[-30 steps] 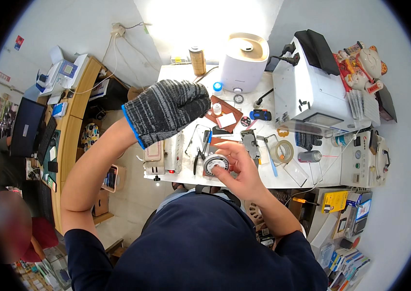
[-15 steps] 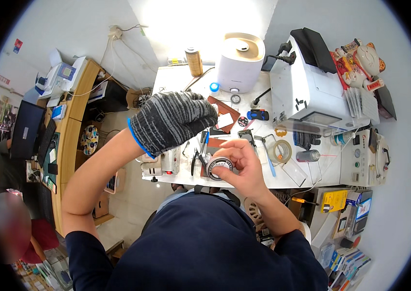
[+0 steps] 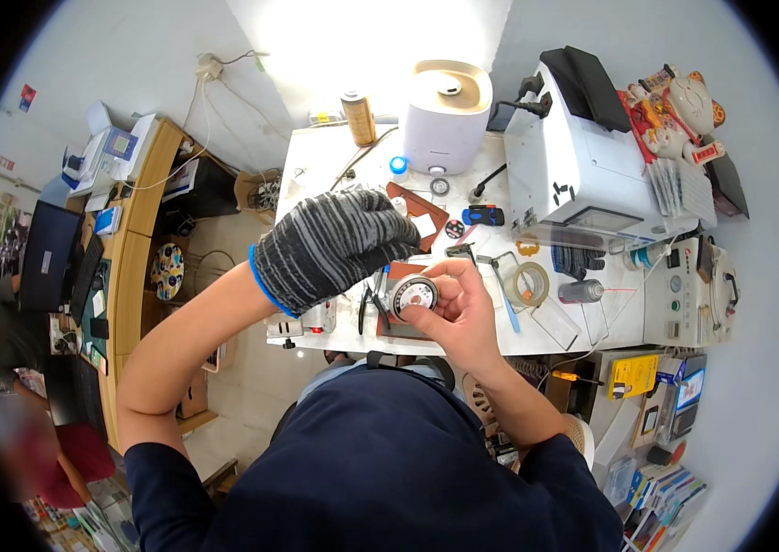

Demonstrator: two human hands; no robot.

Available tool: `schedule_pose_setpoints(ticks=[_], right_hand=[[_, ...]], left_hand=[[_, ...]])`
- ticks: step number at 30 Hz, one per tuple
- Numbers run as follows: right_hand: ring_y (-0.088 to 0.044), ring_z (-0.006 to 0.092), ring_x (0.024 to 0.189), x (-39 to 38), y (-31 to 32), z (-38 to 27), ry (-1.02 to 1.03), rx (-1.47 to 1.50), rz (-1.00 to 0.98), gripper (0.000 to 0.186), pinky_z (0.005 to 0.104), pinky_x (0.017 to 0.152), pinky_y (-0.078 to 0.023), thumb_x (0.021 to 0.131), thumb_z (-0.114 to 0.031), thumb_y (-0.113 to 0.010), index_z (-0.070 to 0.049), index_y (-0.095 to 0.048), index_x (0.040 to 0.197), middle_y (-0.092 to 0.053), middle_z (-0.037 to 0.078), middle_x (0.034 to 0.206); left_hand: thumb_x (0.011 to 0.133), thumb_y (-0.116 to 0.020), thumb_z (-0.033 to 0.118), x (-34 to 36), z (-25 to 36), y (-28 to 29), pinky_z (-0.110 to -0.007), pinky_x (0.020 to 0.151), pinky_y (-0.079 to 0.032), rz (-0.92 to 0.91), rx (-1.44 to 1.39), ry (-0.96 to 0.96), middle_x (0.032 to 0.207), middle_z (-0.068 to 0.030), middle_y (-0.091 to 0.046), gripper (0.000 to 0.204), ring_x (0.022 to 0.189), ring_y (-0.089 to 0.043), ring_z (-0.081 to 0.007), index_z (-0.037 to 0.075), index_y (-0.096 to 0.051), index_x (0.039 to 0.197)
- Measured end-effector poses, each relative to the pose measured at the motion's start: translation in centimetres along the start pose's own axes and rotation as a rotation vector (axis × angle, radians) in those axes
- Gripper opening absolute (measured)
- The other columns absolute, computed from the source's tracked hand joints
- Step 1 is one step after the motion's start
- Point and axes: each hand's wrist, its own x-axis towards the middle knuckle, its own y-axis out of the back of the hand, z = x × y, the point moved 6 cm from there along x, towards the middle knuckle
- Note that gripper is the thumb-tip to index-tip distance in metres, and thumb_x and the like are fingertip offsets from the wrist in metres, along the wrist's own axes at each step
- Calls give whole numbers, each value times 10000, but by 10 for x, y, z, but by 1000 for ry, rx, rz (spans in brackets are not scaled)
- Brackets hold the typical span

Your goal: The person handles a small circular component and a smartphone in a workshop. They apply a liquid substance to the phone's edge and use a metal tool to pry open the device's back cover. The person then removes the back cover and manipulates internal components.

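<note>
My left hand (image 3: 334, 248), in a striped grey knit glove with blue cuff, is closed above the worktable's middle; what its fingertips hold, if anything, is hidden. Just below it, my bare right hand (image 3: 459, 308) grips a round disc (image 3: 413, 296) with a dark rim and pale face, thumb at its lower edge. Beneath them lie brown mats (image 3: 408, 327) and black pliers (image 3: 362, 315). To their right are a phone-like metal part (image 3: 459, 250), a tape roll (image 3: 527, 282) and a blue-handled tool (image 3: 509, 313).
A white humidifier (image 3: 445, 124), gold can (image 3: 358, 118) and blue-capped bottle (image 3: 398, 168) stand at the back. A white boxy machine (image 3: 573, 166) and grey spray can (image 3: 580, 292) are right. A wooden desk (image 3: 146, 207) and blurred people (image 3: 22, 442) are left.
My gloved left hand has come down and to the right, closer to the disc. My right hand has lifted the disc slightly and tilted it, its thumb now lower on it.
</note>
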Motion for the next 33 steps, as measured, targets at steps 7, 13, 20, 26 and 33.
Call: schedule_pose_setpoints(ticks=[7, 13, 20, 26, 33], right_hand=[[-596, 41, 685, 3, 0, -6, 126, -224, 4, 281, 190, 574, -457, 926, -51, -700, -29, -638, 1199, -666, 84, 998], [-628, 68, 666, 2, -1, 2, 91, -154, 46, 280, 214, 526, -456, 913, -48, -705, -45, -655, 1189, -665, 96, 1014], [-654, 107, 773, 5, 1, -22, 425, -462, -124, 299, 237, 573, -517, 940, -39, -675, -13, -611, 1231, -633, 91, 960], [-652, 110, 845, -4, -9, -2, 13, 189, -41, 253, 189, 676, -525, 967, -14, -626, -36, -594, 1217, -623, 100, 1069], [-636, 86, 858, 5, 1, -7, 159, -255, -70, 309, 216, 670, -535, 944, -33, -675, -14, -576, 1236, -638, 67, 998]], left_hand=[[938, -664, 130, 0, -1, -5, -329, 741, -583, 22, -149, -12, 970, -91, -741, 194, 783, -704, -218, 81, -726, 1115], [1007, -632, 254, -13, -18, -12, -216, 531, -497, -49, -1040, 784, 806, -33, -715, 260, 601, -585, -44, 33, -719, 1114], [1019, -607, 222, -2, -10, 14, -257, 685, -527, -82, -674, 483, 841, -35, -701, 207, 736, -604, -81, 41, -707, 1016], [956, -626, 169, -6, 1, 9, -351, 767, -567, -176, 299, 143, 967, -128, -731, 147, 852, -709, -263, 64, -708, 1019], [905, -688, 159, -13, -1, -4, -371, 780, -570, -18, -129, 65, 938, -106, -722, 175, 849, -701, -282, 86, -744, 1053]])
